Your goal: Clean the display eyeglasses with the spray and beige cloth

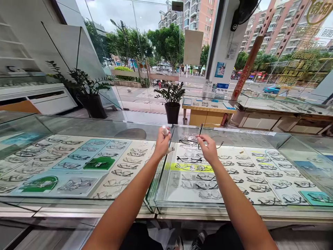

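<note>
The left hand (161, 143) is curled tight around a small white bottle (165, 130), or what looks like one, up over the glass. If its fingers go loose, the bottle could slip and bang down. Beside it, the right hand (208, 148) is nearly closed, its thumb and fingers pinching a thin, dark pair of glasses (201, 130) over the right case (234, 211). Too hard a squeeze could bend them; too weak a pinch could drop them. If the hands bump, both things could fall.

Counting left to right: two plants in dark pots, the left plant (90, 86) and the middle plant (170, 94); one bottle; one held pair. The glasses inside the cases are too many and too blurry to count.
</note>
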Demonstrator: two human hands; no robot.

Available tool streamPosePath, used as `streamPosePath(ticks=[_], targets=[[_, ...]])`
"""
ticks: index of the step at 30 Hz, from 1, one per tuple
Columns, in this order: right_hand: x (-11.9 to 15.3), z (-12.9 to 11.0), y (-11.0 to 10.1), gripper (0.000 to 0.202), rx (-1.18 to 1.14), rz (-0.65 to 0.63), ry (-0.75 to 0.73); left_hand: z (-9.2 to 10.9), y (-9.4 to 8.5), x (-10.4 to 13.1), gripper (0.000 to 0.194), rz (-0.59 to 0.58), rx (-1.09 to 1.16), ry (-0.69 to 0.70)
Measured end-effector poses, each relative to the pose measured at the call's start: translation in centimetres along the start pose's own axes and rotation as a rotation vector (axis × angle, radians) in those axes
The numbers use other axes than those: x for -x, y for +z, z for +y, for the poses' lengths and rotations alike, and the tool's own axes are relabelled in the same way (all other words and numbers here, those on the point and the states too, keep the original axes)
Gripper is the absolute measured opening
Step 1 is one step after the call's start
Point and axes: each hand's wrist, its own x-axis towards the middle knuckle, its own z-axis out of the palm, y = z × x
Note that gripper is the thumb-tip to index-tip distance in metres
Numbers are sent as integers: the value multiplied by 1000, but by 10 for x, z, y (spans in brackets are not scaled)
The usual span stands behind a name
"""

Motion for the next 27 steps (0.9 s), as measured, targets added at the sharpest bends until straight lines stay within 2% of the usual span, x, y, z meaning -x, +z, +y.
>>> streamPosePath(ticks=[3,6,8,11,15,22,27], targets=[[1,-9,3,35,-105,-92,13,6,21,15,37,-222,249,-74],[4,-16,5,39,-185,-224,60,11,26,24,59,-421,427,-192],[6,-19,6,40,-233,-306,92,14,24,26,73,-497,491,-268],[8,-22,6,40,-284,-398,116,16,20,25,78,-560,518,-341],[10,-28,7,40,-339,-450,117,16,20,24,77,-534,479,-351],[15,-31,19,41,-441,-550,133,9,27,27,76,-417,223,-151],[18,-33,22,39,-495,-583,145,7,28,26,74,-345,134,-115]])
